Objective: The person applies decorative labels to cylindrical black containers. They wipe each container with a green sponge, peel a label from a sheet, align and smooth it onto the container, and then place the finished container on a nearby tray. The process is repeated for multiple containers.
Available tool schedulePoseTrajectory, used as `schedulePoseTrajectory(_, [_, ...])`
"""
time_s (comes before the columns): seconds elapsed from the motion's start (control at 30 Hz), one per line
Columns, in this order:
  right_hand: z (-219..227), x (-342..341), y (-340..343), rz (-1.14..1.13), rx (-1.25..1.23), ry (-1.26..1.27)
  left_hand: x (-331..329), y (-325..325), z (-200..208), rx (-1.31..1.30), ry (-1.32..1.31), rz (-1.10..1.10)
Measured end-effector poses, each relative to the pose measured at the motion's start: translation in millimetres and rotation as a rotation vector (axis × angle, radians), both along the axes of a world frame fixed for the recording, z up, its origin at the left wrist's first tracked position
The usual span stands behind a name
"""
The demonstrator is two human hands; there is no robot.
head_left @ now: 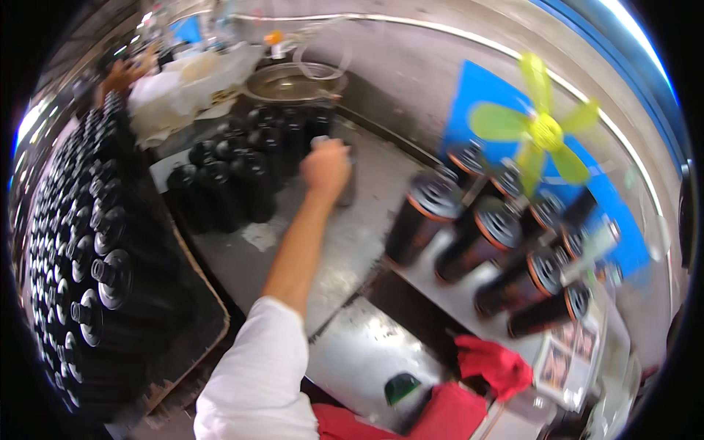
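Note:
My left hand point(326, 172), at the end of a white sleeve, reaches out to the far middle of the metal table point(323, 271). Its fingers are closed around the upper part of a dark bottle point(349, 183), which stands upright and is mostly hidden behind the hand. A small pale tip shows above the fingers. Just left of it, a cluster of black bottles point(253, 172) stands close together on the same table. Motion blurs the picture. My right hand is out of sight.
Many black bottles point(114, 279) crowd a board at left. Black containers with orange rims point(499, 224) stand at right near a yellow-green fan point(544, 132) and blue panel point(458, 110). A metal basin point(293, 84) sits at the back. Red cloth point(495, 367) lies in front.

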State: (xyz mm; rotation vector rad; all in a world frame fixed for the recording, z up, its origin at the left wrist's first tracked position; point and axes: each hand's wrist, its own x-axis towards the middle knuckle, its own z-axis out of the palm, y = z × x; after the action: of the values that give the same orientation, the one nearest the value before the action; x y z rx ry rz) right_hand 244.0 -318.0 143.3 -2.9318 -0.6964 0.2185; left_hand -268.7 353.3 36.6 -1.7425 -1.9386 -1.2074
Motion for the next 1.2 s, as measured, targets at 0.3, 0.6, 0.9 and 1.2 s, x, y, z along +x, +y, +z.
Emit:
schedulePoseTrajectory(0.3, [-72, 64, 60, 0.287, 0.577, 0.359, 52, -267, 69, 0.294, 0.16, -0.303])
schedulePoseTrajectory(0.6, [-131, 60, 118, 0.308, 0.913, 0.098, 143, -341, 102, -0.243, -0.168, -1.416])
schedulePoseTrajectory(0.9, [-122, 58, 171, 0.51, 0.523, -0.195, 317, -291, 43, -0.71, 0.084, -1.741])
schedulePoseTrajectory(1.2, [-183, 46, 167, -0.377, 1.359, 0.665, 294, -329, -12, -0.388, -0.408, -1.281])
